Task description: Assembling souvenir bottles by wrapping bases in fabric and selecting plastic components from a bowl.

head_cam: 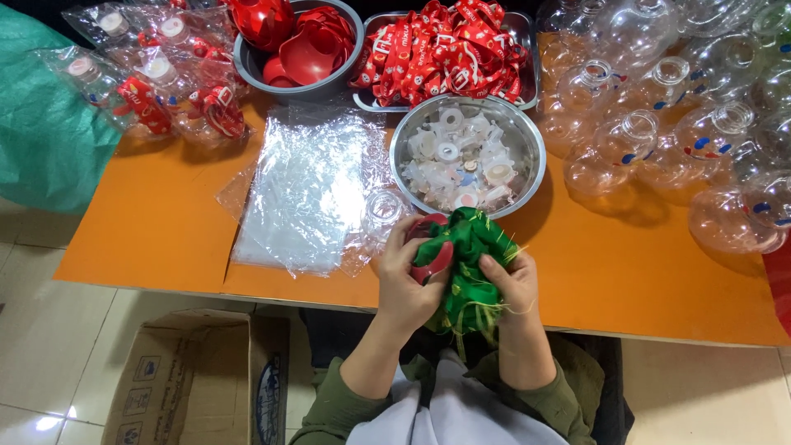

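holding at the near edge of the orange bench [165, 239]: left hand [405, 284] clenched around a red round piece [432, 255], right hand [512, 284] gripping a green cloth [470, 264] bunched against it. the red piece is glossy, mostly hidden, only a curved rim and part of its face showing between the left fingers and the cloth. the cloth is bright green, crumpled, frayed threads hanging off its lower side, draped over the red piece and down past the bench edge toward the person's lap.

surroundings: steel bowl [527, 177] of small white and clear plastic parts sits just behind the hands, nearly touching the cloth top. a small clear bottle [384, 210] lies just left of the left hand, on the edge of a stack of clear plastic bags [305, 185]. behind: a grey bowl [247, 66] of red parts and a steel tray [527, 33] of red straps. clear round bottles [659, 124] are packed across the right rear. bagged finished bottles [156, 82] are at left rear, beside a teal sheet [41, 132].

open room: bare orange surface right of the hands up to the bottles, and a strip left of the bags. both hands work right at the front edge. a cardboard box [198, 379] sits on the floor below left.
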